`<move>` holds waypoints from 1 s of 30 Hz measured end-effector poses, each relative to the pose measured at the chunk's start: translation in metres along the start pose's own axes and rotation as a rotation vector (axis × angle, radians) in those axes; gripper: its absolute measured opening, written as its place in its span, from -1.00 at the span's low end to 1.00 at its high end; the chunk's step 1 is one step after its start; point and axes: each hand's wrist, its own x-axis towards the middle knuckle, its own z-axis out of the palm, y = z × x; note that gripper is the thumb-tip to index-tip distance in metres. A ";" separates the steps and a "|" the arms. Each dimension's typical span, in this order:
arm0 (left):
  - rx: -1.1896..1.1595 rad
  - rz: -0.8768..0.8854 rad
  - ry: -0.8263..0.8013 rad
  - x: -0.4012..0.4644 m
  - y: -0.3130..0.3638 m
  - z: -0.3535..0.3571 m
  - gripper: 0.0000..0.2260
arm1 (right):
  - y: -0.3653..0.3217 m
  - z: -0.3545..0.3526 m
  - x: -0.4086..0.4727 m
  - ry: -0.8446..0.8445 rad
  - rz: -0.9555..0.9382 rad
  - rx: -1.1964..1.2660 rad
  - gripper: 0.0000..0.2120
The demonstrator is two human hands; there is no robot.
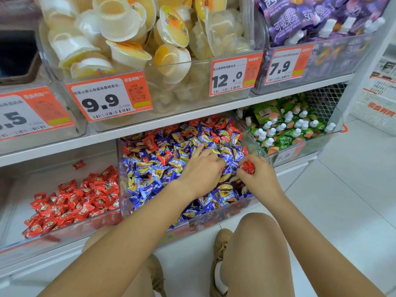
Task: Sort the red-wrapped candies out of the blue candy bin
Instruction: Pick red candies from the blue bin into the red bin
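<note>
The blue candy bin [225, 213] is open from the front, the white shelf [171, 123] close above its rear.

This is looking like a snack shop selling sweets by weight. A white shelf board [192, 116] is running across the view. Above this board, clear bins are holding jelly cups [132, 37] and purple drink pouches [310, 18], and orange price tags [109, 97] with big numbers and barcodes are hanging on the bin fronts. Below the board, clear bins are showing loose blue candies [171, 168], red candies [75, 200] and green pouches [287, 127]. Under everything, a white tiled floor [342, 200] is shining.
</note>
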 end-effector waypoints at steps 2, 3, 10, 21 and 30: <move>-0.146 -0.010 0.193 -0.007 -0.005 -0.005 -0.72 | -0.005 -0.004 -0.004 0.015 -0.001 0.115 -0.92; -0.217 -0.033 0.262 -0.010 -0.007 -0.010 -0.74 | -0.009 -0.006 -0.005 0.025 -0.006 0.150 -0.92; -0.779 -0.533 0.360 -0.042 -0.021 -0.048 -0.82 | -0.043 -0.013 -0.006 0.032 -0.012 0.496 -0.89; -1.033 -0.568 0.035 -0.064 -0.023 -0.055 -0.76 | -0.080 0.017 -0.016 -0.220 0.135 0.898 -0.82; -0.941 -0.500 -0.108 -0.080 -0.034 -0.052 -0.71 | -0.089 0.032 -0.016 -0.244 0.189 0.825 -0.90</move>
